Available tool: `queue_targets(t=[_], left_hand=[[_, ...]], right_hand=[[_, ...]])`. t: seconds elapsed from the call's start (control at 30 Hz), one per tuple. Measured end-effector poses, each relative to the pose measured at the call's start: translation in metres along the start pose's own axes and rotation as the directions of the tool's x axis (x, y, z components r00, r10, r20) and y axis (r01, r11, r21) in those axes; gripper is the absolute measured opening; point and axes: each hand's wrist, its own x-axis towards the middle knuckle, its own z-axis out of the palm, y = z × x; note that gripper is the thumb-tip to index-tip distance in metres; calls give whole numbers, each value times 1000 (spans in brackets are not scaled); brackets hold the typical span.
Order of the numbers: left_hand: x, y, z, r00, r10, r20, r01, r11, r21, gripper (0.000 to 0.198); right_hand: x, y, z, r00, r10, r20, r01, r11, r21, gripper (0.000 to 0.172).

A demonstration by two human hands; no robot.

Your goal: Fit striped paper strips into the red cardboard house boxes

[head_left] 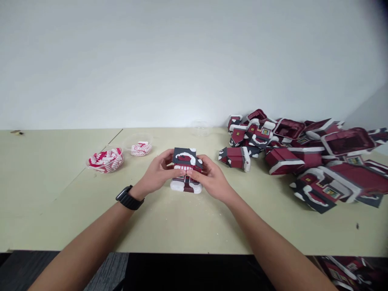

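Observation:
A small model house (184, 157) with a dark snow-edged roof, red walls and a white base stands upright on the table in front of me. My left hand (159, 171) grips its left side, and my right hand (212, 176) grips its right side. Both thumbs press on the front, against a red-and-white striped awning piece (183, 167) below the roof. The fingers behind the house are partly hidden. A black watch (130, 198) sits on my left wrist.
At left, a clear bowl (106, 159) holds many red-and-white striped pieces; a second bowl (139, 146) has fewer. A clear lid or dish (201, 128) lies near the wall. A heap of red model houses (312, 149) covers the right side. More houses (348, 273) are below the table edge.

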Motion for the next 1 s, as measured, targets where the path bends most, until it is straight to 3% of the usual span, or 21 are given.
queue_targets(t=[0.6,0.8,0.9,1.0], left_hand=[[-5,7,11,999,22,-25,-22,1000,3,51],[-2,9,7,996,90,-4,-89,989,121,50],[-3,18,9,992,127,23,-128,958,258,49],[-25,34,4,988,152,7,-139,882,450,56]], right_hand=[[-3,-1,3,996,-84,24,85,996,-27,49],[-4,-2,3,996,-78,39,78,997,0,51],[-4,-3,2,997,-62,38,62,998,16,50],[-5,-5,0,987,-66,148,58,997,57,52]])
